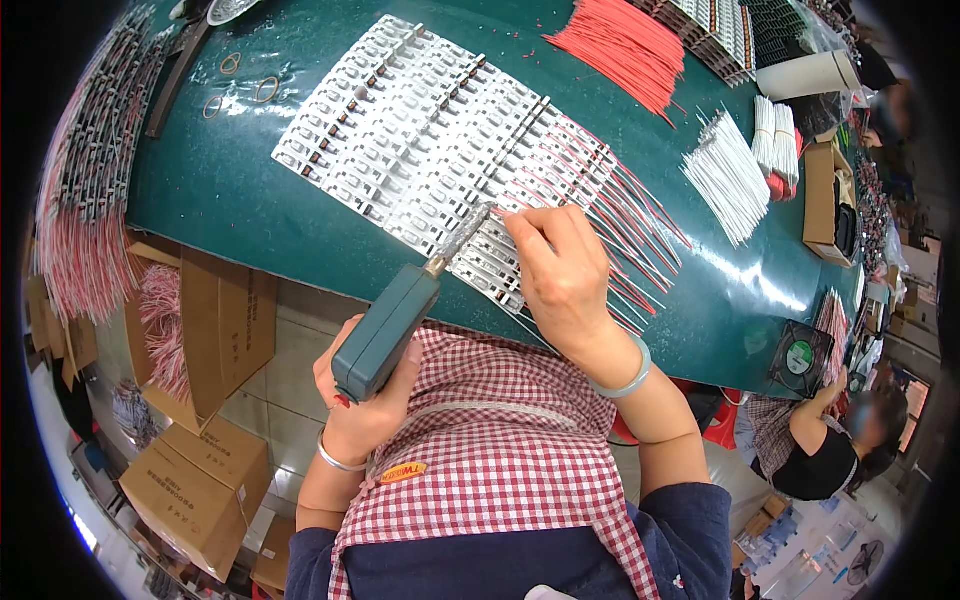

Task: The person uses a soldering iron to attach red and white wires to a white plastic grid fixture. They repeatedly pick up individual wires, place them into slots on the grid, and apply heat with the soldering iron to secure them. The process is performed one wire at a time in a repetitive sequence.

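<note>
My left hand (372,405) is wrapped round the green body of a soldering iron (385,325). Its whitish, wrapped-looking shaft reaches up and right to the near part of a sheet of white parts (370,130), set in rows with dark strips between. Beside the iron's tip, my right hand (560,270) is closed in a pinch at the sheet, with a bit of red wire showing at the fingertips. Red and white wires (640,225) fan out from the right-hand rows, running beyond and under my right hand. The exact contact at the tip is too small to tell.
On the green table (230,200) lie red wires (620,50), white wires (728,178), rubber bands (267,90) and a black fan (800,358). Wired strips (95,170) hang at the left edge, above cardboard boxes (200,490). Another person (810,450) sits at the right.
</note>
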Motion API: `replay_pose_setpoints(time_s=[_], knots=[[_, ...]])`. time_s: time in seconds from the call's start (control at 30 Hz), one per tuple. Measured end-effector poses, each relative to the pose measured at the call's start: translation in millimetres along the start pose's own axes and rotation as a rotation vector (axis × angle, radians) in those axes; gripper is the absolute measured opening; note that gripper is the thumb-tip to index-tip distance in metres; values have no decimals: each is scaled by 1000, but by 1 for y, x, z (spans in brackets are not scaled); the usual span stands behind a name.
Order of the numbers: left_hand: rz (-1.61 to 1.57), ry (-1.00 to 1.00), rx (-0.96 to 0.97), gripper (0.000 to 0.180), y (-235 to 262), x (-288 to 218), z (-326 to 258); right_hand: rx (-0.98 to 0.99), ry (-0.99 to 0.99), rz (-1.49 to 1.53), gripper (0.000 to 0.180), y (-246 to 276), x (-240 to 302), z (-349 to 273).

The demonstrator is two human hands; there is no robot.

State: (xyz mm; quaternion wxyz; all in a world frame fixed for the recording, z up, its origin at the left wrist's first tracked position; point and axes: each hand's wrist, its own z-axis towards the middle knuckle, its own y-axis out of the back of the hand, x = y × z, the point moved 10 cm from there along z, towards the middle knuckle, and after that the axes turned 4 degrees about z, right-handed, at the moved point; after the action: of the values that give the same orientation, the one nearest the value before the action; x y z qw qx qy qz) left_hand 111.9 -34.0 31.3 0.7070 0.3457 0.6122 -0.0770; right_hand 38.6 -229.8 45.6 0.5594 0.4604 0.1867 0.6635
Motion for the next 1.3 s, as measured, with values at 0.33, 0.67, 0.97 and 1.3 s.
replay_pose_setpoints(time_s=[0.33, 0.67, 0.97, 1.3], knots=[[45, 6, 27, 19, -1, -2, -1, 46, 46, -85, 22, -1, 9, 3], [-36, 36, -29, 27, 9, 10, -12, 28, 56, -88, 21, -2, 9, 2], [-47, 61, -10, 28, 10, 14, -17, -50, 86, -65, 25, 9, 18, 1], [-4, -18, 3, 22, 7, 9, -15, -11, 55, -60, 26, 1, 18, -6]])
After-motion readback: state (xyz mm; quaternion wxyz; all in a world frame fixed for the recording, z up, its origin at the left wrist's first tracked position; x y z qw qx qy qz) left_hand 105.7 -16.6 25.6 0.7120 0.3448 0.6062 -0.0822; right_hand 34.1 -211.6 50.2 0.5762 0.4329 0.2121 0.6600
